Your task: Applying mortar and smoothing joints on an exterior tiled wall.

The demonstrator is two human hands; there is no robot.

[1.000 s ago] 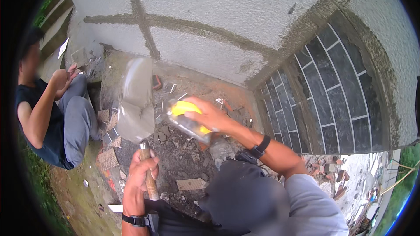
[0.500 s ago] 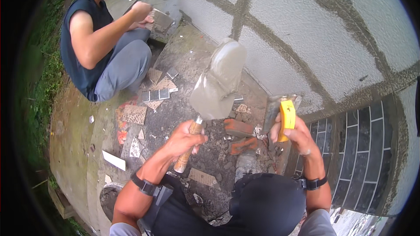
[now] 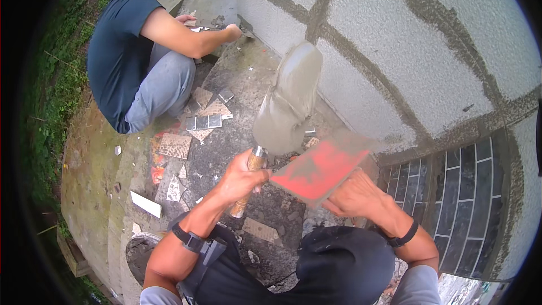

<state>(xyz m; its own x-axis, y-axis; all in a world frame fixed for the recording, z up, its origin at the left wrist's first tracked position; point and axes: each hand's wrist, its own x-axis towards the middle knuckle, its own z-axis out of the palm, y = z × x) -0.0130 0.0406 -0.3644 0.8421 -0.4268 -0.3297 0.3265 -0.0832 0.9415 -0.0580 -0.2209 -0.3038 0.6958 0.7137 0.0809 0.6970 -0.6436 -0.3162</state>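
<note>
My left hand (image 3: 243, 178) grips the wooden handle (image 3: 240, 203) of a trowel, whose blade is covered by a thick mound of wet grey mortar (image 3: 288, 96). In my right hand (image 3: 358, 195), closed beneath it, is a flat rectangular float (image 3: 319, 166) with a red face smeared grey. Its handle is hidden from view and the plate is slightly blurred. The float's left corner is close to the trowel handle, just below the mortar; whether they touch I cannot tell.
A co-worker (image 3: 118, 62) squats at upper left. A textured wall (image 3: 395, 34) with mortar bands rises at right, above dark brick-pattern tiles (image 3: 468, 203). Broken tile pieces (image 3: 174, 146) litter the concrete step. A bucket (image 3: 141, 248) sits at lower left, grass (image 3: 56, 79) along the far left.
My right hand has turned the float over: its yellow handle has disappeared and the red face shows. The trowel stays held up with its mortar. The co-worker's hands have lowered.
</note>
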